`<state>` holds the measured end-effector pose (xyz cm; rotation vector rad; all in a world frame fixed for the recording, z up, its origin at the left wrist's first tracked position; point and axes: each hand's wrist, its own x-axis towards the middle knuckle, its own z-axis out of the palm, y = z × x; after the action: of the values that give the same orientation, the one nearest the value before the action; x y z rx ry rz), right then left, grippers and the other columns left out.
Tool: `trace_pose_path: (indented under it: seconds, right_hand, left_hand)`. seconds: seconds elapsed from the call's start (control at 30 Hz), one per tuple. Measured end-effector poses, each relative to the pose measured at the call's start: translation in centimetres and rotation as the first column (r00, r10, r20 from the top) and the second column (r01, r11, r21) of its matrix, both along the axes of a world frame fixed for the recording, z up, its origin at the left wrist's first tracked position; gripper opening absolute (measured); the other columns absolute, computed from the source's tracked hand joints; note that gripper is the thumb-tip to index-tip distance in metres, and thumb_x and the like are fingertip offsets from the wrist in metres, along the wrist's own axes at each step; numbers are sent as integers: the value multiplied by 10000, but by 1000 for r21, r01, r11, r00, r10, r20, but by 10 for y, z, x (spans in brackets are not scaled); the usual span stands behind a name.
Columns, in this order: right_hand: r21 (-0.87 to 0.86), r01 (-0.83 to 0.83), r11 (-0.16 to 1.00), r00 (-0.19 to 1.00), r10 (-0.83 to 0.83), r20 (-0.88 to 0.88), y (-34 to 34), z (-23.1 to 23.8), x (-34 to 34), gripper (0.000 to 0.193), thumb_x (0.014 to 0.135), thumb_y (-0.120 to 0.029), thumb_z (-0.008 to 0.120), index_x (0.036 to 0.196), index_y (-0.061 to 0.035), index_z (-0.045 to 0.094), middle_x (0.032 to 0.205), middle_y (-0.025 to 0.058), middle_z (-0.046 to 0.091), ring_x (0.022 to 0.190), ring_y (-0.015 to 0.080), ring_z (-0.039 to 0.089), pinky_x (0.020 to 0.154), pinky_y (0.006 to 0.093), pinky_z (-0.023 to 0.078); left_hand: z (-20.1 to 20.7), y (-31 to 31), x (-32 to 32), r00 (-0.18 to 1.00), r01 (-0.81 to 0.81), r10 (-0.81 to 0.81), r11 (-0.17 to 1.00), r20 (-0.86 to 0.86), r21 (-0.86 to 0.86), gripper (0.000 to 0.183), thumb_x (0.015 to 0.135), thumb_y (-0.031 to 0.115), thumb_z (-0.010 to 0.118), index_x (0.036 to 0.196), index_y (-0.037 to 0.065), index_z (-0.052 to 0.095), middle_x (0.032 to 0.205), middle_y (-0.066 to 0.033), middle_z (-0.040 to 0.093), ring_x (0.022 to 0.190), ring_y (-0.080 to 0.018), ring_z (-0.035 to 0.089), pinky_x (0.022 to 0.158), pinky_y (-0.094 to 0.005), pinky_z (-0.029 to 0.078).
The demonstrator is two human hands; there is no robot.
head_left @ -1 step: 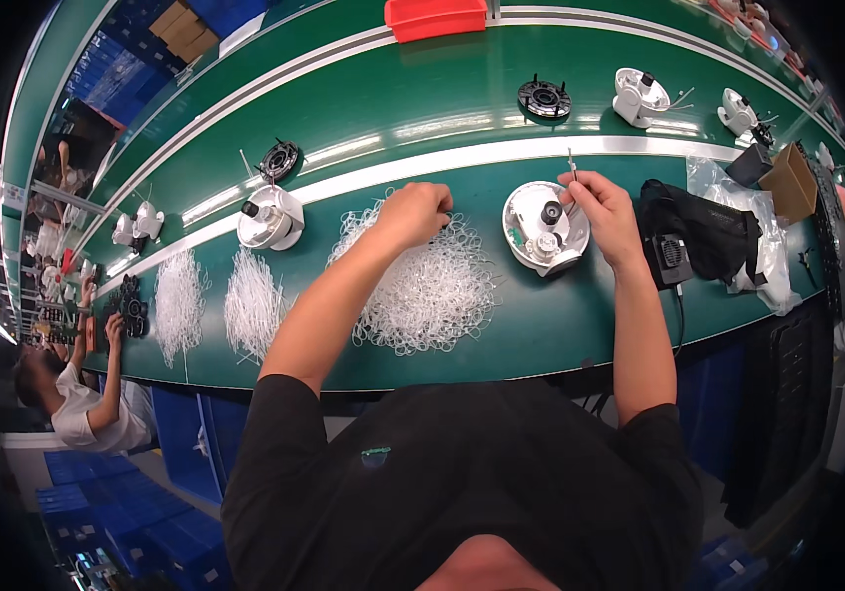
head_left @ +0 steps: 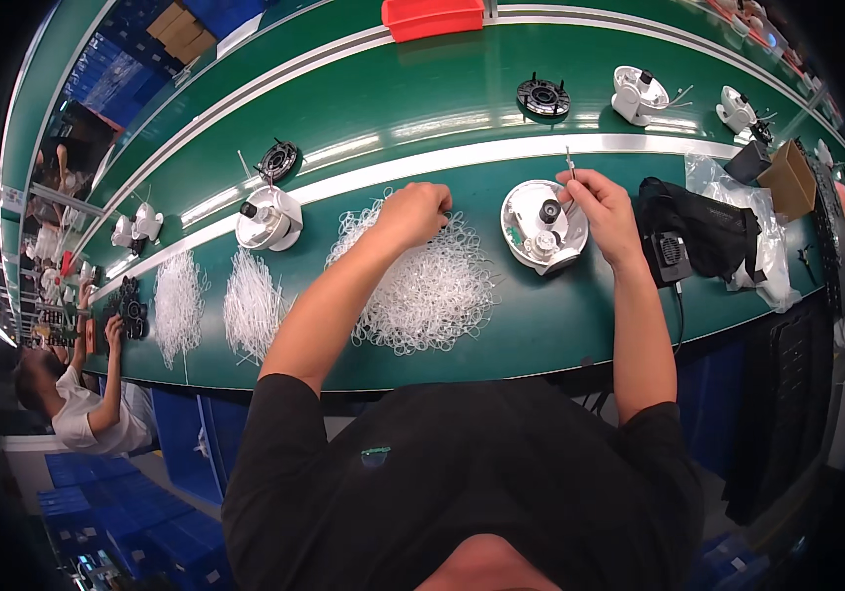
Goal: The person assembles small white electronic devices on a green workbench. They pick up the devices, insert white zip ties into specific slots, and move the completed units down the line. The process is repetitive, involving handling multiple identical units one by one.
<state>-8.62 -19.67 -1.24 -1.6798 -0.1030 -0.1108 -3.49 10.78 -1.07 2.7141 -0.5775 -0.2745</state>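
My left hand (head_left: pixel 416 214), its fingers curled together, is at the far side of a large heap of small white translucent loops (head_left: pixel 422 300). Whatever it pinches, if anything, is hidden. Between finger and thumb, my right hand (head_left: pixel 602 209) grips a thin cable (head_left: pixel 569 163) whose end points up and away. Just left of that hand, an open round white camera housing (head_left: pixel 545 246) lies on the green bench, a black lens in its middle. The right fingertips are at its right rim.
Two smaller piles of white strips (head_left: pixel 253 305) lie left. Another white camera housing (head_left: pixel 270 222) stands behind them. Farther back are a black round base (head_left: pixel 543 97), more white housings (head_left: pixel 639 97) and a red bin (head_left: pixel 434 18). A black bag (head_left: pixel 703 227) lies right. A co-worker (head_left: pixel 97 409) sits far left.
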Motion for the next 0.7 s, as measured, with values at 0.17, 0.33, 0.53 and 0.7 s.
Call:
trace_pose_path:
  seconds: [0.17, 0.33, 0.53, 0.7]
  right_hand:
    - [-18, -2, 1000, 1000, 2, -5, 0, 3, -1, 229, 973, -155, 592, 1097, 11, 689, 813, -8, 663, 803, 66, 581, 765, 233, 459]
    - [-42, 4, 999, 1000, -4, -4, 0, 3, -1, 232, 970, -162, 596, 1093, 9, 692, 804, -6, 663, 797, 68, 584, 761, 237, 461]
    - [-121, -4, 993, 999, 8, 34, 1, 9, -2, 231, 965, -174, 602, 1059, 9, 706, 801, 16, 679, 784, 79, 606, 739, 249, 482]
    - [-230, -22, 973, 993, 47, 105, 10, 13, 3, 218, 931, -179, 642, 1025, 6, 707, 800, 77, 711, 708, 118, 626, 676, 283, 499]
  left_hand:
    - [-4, -5, 7, 998, -15, 18, 998, -54, 59, 177, 784, 105, 746, 946, 62, 691, 911, -124, 722, 902, -324, 686, 767, -424, 536]
    - [-6, -3, 10, 996, 31, -28, 999, -84, 39, 110, 799, 120, 739, 887, 64, 702, 900, -135, 722, 899, -335, 685, 778, -425, 537]
    - [3, 8, 16, 970, -131, 45, 925, -239, -357, 139, 796, 122, 779, 829, 14, 698, 789, -93, 707, 767, -184, 666, 715, -321, 526]
    - [10, 9, 21, 968, -187, 26, 734, -248, -653, 141, 903, 130, 727, 940, 15, 655, 887, -50, 700, 764, -105, 641, 651, -248, 501]
